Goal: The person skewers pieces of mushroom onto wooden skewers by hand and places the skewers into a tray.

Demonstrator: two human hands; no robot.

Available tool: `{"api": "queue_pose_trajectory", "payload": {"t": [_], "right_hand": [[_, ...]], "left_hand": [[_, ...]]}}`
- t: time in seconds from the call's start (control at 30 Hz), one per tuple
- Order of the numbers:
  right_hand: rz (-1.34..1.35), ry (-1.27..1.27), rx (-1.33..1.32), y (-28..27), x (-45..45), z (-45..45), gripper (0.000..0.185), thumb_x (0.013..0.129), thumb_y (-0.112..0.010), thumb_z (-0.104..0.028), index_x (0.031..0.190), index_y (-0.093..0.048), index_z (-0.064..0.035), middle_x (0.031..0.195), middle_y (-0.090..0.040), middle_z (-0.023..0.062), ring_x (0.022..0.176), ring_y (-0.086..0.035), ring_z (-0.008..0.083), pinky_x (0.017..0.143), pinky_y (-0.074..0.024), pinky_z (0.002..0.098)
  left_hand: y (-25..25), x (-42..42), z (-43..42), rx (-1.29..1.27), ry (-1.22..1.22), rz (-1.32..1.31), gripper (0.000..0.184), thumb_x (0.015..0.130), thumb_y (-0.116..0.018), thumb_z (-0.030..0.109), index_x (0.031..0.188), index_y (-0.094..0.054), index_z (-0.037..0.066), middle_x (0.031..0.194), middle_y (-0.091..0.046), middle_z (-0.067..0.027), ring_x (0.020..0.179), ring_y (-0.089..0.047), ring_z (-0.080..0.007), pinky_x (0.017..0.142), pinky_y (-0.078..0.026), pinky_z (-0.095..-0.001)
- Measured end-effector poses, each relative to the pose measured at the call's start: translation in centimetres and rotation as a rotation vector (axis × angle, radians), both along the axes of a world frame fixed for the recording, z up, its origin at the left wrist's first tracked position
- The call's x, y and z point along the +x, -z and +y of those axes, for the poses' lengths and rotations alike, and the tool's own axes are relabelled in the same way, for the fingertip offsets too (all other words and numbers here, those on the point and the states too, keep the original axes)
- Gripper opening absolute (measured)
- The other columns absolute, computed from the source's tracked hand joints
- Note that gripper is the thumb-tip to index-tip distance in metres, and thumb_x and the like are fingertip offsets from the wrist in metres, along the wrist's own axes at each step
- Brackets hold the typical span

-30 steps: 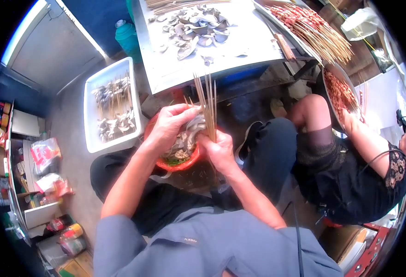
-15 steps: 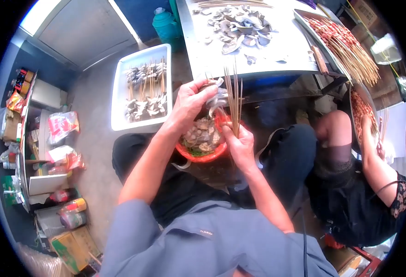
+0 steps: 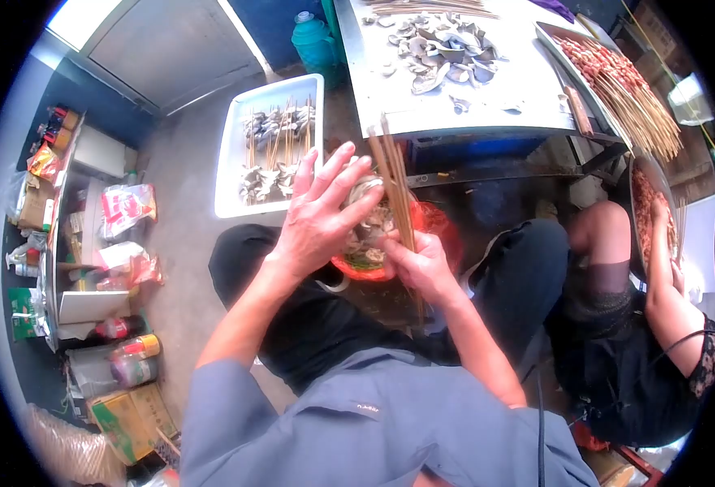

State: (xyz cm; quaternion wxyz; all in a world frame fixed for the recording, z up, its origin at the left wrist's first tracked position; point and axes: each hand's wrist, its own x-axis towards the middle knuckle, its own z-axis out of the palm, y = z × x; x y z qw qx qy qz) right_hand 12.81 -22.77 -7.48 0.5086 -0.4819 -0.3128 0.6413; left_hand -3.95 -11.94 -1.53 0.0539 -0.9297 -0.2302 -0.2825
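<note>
My left hand (image 3: 317, 215) is raised over a red plastic-lined container (image 3: 445, 235), its fingers spread and nothing gripped. Pale oyster mushroom pieces (image 3: 365, 191) show just beyond that hand, partly hidden by its thumb and fingers. In my right hand (image 3: 422, 261) is a bundle of bamboo skewers (image 3: 395, 183), held upright with the thumb across it. The container sits between my knees, with pale pieces and some green bits inside. To the left on the floor is a white tray (image 3: 229, 158) of threaded mushroom skewers.
Loose mushrooms (image 3: 447, 50) and a knife (image 3: 576, 109) lie on the white table (image 3: 528, 118). A tray of meat skewers (image 3: 617, 89) stands at its right end. Beside me a person's hand (image 3: 659, 211) reaches into a pan of meat (image 3: 643, 207). Shelves (image 3: 57, 243) line the left.
My left hand has gone from pinching mushroom pieces to spread fingers, moving lower. The skewer bundle has tilted left. The whole view has shifted slightly.
</note>
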Motion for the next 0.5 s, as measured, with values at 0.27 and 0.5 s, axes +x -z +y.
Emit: {"api": "queue_pose_trajectory", "payload": {"t": [0.27, 0.5], "right_hand": [[-0.168, -0.038, 0.042, 2.0, -0.5, 0.5, 0.016, 0.096, -0.059, -0.019, 0.095, -0.066, -0.0045, 0.065, -0.059, -0.0014, 0.056, -0.052, 0.0043, 0.052, -0.0388, 0.0202], [-0.303, 0.058, 0.098, 2.8, -0.3, 0.8, 0.021, 0.096, -0.058, -0.022, 0.093, -0.066, -0.0032, 0.062, -0.057, -0.002, 0.057, -0.053, 0.0064, 0.053, -0.0417, 0.0239]], "left_hand": [[0.3, -4.9, 2.6, 0.067, -0.064, 0.223, 0.029, 0.076, -0.063, 0.007, 0.103, -0.065, 0.016, 0.104, -0.064, -0.0038, 0.106, -0.061, -0.023, 0.102, -0.038, -0.0537], [1.5, -14.9, 9.7, -0.515, -0.417, 0.054, 0.027, 0.076, -0.066, 0.0, 0.103, -0.068, 0.006, 0.093, -0.064, -0.0082, 0.087, -0.065, -0.0217, 0.076, -0.05, -0.031]]}}
